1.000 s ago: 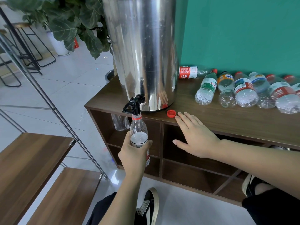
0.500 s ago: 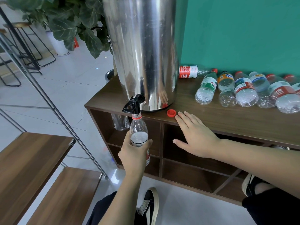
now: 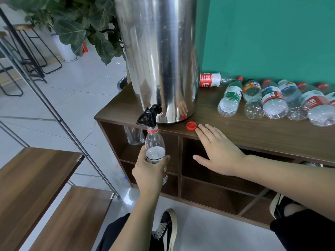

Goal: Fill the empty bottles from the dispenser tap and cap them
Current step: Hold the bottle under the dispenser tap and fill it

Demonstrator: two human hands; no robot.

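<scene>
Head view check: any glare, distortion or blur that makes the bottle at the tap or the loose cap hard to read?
Head view: wide-angle bending curves the rack poles at left and the frame edges; the steel dispenser carries bright streaks and a mirrored hand; the bottle under the tap and the red cap stay sharp; lighting is even, shadows soft.

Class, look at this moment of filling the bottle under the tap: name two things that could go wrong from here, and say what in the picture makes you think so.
1. The bottle hangs off the cabinet edge, held only by the left hand; if its mouth drifts from the black tap, water would likely spill to the floor.
2. The loose red cap lies near the cabinet edge beside the right hand; a nudge might knock it off.
</scene>
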